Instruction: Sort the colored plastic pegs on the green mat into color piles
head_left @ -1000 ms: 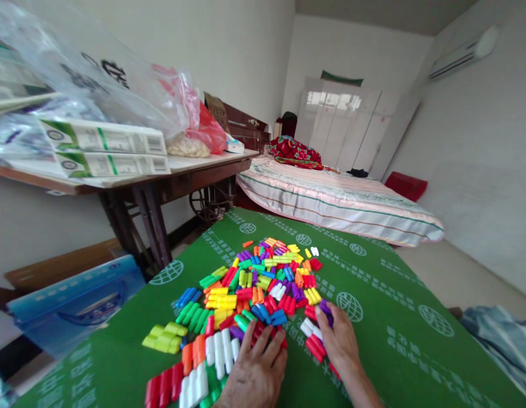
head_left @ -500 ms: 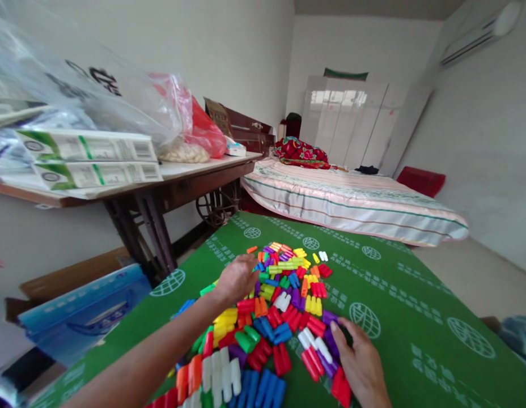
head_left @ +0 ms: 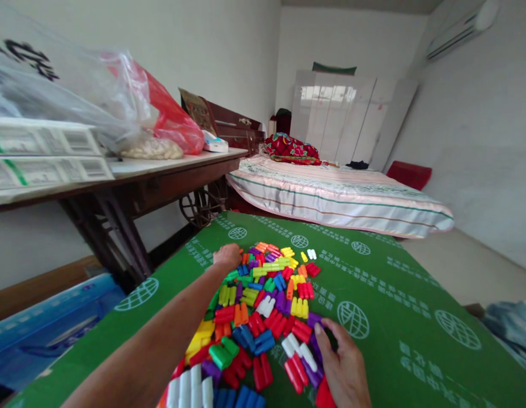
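Observation:
A loose pile of colourful plastic tube-shaped pieces (head_left: 265, 306), many joined side by side in twos and threes, lies on the green board. My left hand (head_left: 228, 255) is at the pile's far left edge, its fingers curled down beside an orange piece (head_left: 241, 250). Whatever those fingers hold is hidden. At the near right, my right hand (head_left: 343, 360) rests by a purple piece (head_left: 315, 319), thumb and forefinger apart. White pieces (head_left: 291, 344) and red pieces (head_left: 296, 374) lie just left of its thumb. Larger white pieces (head_left: 190, 388) are at the bottom edge.
The green printed board (head_left: 386, 317) extends around the pile. A sewing-machine table (head_left: 173, 175) with plastic bags (head_left: 135, 102) and boxes (head_left: 46, 153) stands left. Behind is a bed (head_left: 331, 192). A blue package (head_left: 54, 323) lies low at the left.
My left hand has moved away from me and left, off the pile's middle to its far left edge. My right hand stays by the purple pieces. The view has shifted slightly.

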`<state>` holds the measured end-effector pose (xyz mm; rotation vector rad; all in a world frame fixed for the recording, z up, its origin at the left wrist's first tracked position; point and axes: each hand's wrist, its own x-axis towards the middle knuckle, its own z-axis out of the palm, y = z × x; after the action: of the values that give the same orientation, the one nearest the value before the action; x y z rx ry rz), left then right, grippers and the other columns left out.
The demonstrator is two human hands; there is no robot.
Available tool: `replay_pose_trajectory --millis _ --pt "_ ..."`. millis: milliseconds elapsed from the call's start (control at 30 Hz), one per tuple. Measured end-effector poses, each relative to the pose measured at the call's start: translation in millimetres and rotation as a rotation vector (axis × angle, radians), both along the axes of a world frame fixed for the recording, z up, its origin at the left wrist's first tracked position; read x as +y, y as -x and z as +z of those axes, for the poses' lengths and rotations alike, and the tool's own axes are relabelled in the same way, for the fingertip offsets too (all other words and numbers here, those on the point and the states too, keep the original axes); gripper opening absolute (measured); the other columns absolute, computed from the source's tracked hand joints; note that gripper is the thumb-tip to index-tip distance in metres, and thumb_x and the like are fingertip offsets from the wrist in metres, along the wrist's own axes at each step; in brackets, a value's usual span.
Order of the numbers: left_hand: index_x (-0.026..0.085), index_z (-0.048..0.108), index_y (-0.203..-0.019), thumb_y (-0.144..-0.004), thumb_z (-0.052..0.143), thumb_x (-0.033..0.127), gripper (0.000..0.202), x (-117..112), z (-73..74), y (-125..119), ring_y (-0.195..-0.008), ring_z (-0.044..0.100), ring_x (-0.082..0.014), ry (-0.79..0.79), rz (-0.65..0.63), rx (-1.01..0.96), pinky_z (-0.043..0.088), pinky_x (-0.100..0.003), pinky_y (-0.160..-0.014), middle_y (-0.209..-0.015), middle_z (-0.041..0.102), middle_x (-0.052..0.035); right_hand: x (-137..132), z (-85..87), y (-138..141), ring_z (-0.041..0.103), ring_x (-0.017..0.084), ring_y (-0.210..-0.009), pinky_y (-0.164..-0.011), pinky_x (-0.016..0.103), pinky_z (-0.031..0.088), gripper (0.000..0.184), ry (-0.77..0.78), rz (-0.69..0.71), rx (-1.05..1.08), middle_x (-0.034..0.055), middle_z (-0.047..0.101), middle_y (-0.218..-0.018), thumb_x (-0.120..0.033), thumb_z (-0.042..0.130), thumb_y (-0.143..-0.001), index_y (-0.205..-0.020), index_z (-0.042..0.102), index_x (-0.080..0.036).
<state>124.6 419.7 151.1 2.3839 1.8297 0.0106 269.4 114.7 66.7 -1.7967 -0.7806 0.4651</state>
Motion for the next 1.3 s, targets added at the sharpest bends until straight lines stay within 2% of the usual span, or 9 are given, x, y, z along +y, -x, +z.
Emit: replay_pose_trajectory --millis 133,267,433,567,700,867,1100,1200,1300 --pt "0.015 0.063 -0.1 -0.089 0.049 0.028 0.022 -23 22.0 6 -0.089 0.061 -0.0164 -0.034 -0.092 -0.076 0.047 -0.029 -0.075 -0.097 0.066 -0.0062 1 3.8 6 0.066 0.024 -0.095 -0.085 0.03 0.05 0.04 -0.063 -0.026 0.03 0.0053 0.072 -0.103 -0.054 0.053 -0.08 -0.098 0.071 -0.023" --pt "0.018 0.066 -0.088 -0.081 0.049 0.021 0.019 -75 38.7 20 -0.076 0.059 -0.0125 -0.049 -0.264 -0.133 0.038 -0.02 -0.062 -0.076 0.066 0.0002 4 8.3 16 0.066 0.025 -0.093 -0.082 0.031 0.052 0.043 -0.135 -0.046 0.092 0.0079 0.072 -0.1 -0.055 0.055 -0.076 -0.094 0.072 -0.02" --pt "0.02 0.064 -0.074 -0.076 0.053 0.023 0.012 -144 30.8 40 -0.071 0.059 -0.0139 -0.018 -0.436 -0.119 0.036 -0.022 -0.061 -0.071 0.064 0.0011 8 5.7 20 0.066 0.027 -0.095 -0.086 0.034 0.051 0.045 -0.163 -0.011 0.117 0.01 0.072 -0.099 -0.056 0.055 -0.074 -0.093 0.072 -0.018" --pt "0.021 0.066 -0.078 -0.072 0.058 0.022 0.01 -167 22.8 47 -0.079 0.063 -0.0178 -0.007 -0.486 -0.084 0.042 -0.024 -0.067 -0.081 0.068 -0.0014 9 2.9 18 0.067 0.026 -0.092 -0.085 0.034 0.051 0.044 -0.159 0.037 0.117 0.01 0.072 -0.097 -0.055 0.056 -0.073 -0.091 0.073 -0.018" --pt "0.021 0.067 -0.087 -0.076 0.056 0.023 0.015 -161 28.6 39 -0.095 0.062 -0.0206 -0.061 -0.506 -0.075 0.045 -0.028 -0.082 -0.096 0.069 -0.0051 10 7.4 20 0.068 0.026 -0.087 -0.077 0.034 0.053 0.043 -0.208 -0.011 0.122 0.0104 0.073 -0.091 -0.055 0.054 -0.074 -0.087 0.073 -0.018" --pt "0.019 0.064 -0.106 -0.081 0.052 0.019 0.028 -130 35.5 -1 -0.114 0.055 -0.0235 -0.151 -0.447 -0.061 0.042 -0.034 -0.096 -0.113 0.064 -0.0117 12 11.1 21 0.068 0.026 -0.086 -0.076 0.034 0.053 0.04 -0.26 -0.02 0.11 0.0109 0.073 -0.09 -0.052 0.055 -0.077 -0.086 0.073 -0.017" --pt "0.016 0.06 -0.111 -0.083 0.059 0.025 0.029 -94 12.6 -60 -0.125 0.046 -0.0271 -0.125 -0.361 0.007 0.037 -0.049 -0.103 -0.127 0.056 -0.0121 14 6.8 18 0.068 0.025 -0.087 -0.076 0.031 0.053 0.039 -0.262 0.015 0.135 0.0097 0.073 -0.091 -0.052 0.054 -0.079 -0.088 0.072 -0.018" --pt "0.014 0.061 -0.107 -0.085 0.06 0.034 0.03 -90 5.3 -70 -0.119 0.05 -0.0263 -0.083 -0.314 0.019 0.034 -0.055 -0.103 -0.12 0.06 -0.0095 13 5.3 17 0.067 0.024 -0.088 -0.078 0.031 0.052 0.039 -0.244 0.026 0.138 0.0094 0.073 -0.092 -0.051 0.054 -0.08 -0.089 0.072 -0.018" --pt "0.013 0.06 -0.108 -0.084 0.059 0.03 0.029 -97 10.6 -69 -0.118 0.051 -0.0275 -0.079 -0.316 -0.04 0.03 -0.055 -0.106 -0.117 0.061 -0.0123 12 5.4 17 0.068 0.024 -0.086 -0.077 0.03 0.053 0.039 -0.243 0.031 0.141 0.0091 0.073 -0.09 -0.051 0.053 -0.08 -0.089 0.072 -0.018"
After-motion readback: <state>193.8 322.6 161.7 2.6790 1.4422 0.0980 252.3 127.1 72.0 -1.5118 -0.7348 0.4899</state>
